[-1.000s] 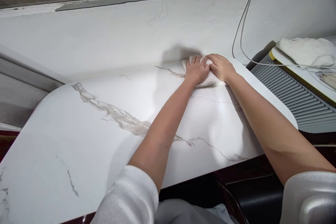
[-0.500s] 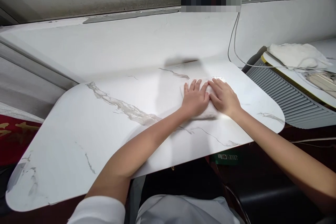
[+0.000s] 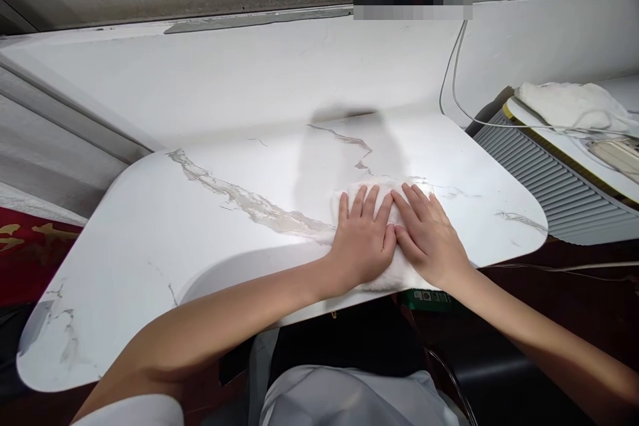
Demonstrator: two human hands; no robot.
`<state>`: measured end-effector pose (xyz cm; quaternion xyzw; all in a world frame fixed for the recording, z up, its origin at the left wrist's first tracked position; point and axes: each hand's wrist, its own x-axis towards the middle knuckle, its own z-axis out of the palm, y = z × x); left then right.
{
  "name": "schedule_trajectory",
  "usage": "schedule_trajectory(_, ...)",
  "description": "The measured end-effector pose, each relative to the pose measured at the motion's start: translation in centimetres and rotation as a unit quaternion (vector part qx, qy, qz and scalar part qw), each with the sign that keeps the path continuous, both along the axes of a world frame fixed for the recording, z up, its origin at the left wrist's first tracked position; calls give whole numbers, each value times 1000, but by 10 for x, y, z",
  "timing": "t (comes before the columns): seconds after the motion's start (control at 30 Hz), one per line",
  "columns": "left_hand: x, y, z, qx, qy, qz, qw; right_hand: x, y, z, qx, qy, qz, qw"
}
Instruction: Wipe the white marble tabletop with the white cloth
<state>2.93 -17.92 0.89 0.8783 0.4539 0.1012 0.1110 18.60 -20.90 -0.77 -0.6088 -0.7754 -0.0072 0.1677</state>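
L hand (image 3: 363,239) & R hand (image 3: 433,237) flat, fingers spread, pressing white cloth (image 3: 389,273) on marbled tabletop (image 3: 239,173); ribbed cabinet (image 3: 544,180) beyond R hand.

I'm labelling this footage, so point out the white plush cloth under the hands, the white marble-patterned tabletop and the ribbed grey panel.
White plush cloth (image 3: 395,274): head view, uncovered lower part.
White marble-patterned tabletop (image 3: 120,253): head view, plain left part.
Ribbed grey panel (image 3: 556,186): head view, middle of the ribs.
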Motion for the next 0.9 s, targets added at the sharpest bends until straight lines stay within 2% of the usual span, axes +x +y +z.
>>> schedule_trajectory(0.17,-2,9,0,-14,-5,-2,1000,-3,8,1,2,-8,-2,1000)
schedule_trajectory(0.33,-4,38,2,-29,-9,39,999,-12,45,1,-10,-9,-29,999)
schedule_trajectory(0.53,-2,101,4,-28,-9,117,993,-25,121,3,-7,-5,-29,1000)
schedule_trajectory(0.73,-4,176,-1,-6,-11,116,993,-27,197,3,-26,-15,-26,999)
schedule_trajectory(0.9,-6,213,-4,20,-27,127,991,-28,238,2,-39,-5,-15,999)
